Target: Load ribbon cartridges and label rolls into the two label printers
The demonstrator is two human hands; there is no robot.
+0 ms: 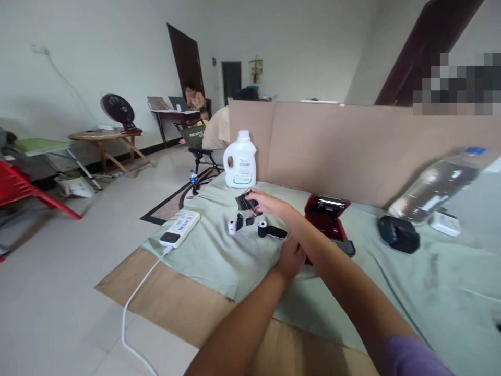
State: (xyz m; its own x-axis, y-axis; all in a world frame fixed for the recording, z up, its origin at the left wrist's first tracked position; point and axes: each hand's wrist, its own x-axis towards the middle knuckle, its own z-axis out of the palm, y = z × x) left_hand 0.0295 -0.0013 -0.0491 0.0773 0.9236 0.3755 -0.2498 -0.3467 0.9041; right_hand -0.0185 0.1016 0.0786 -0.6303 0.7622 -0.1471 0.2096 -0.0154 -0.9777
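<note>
My right hand (256, 201), arm stretched across from the right, pinches a small dark, glossy piece (243, 201) whose kind I cannot make out. Below it on the green cloth lie a small white roll (232, 227), a black piece beside it (239, 221) and another dark bit (249, 221). A black roll with a white end (262, 228) trails a flat black strip (277, 232) toward my left hand (291, 258). That hand is curled beside a red and black device (323, 219) with its lid raised; my right forearm partly covers its fingers and the device.
A white jug (240, 162) stands behind, before a cardboard panel (313, 146). A white power strip (180, 230) with its cable lies left. At right are a tilted clear bottle (430, 185), a black object (398, 234) and a white box (445, 223). People sit farther back.
</note>
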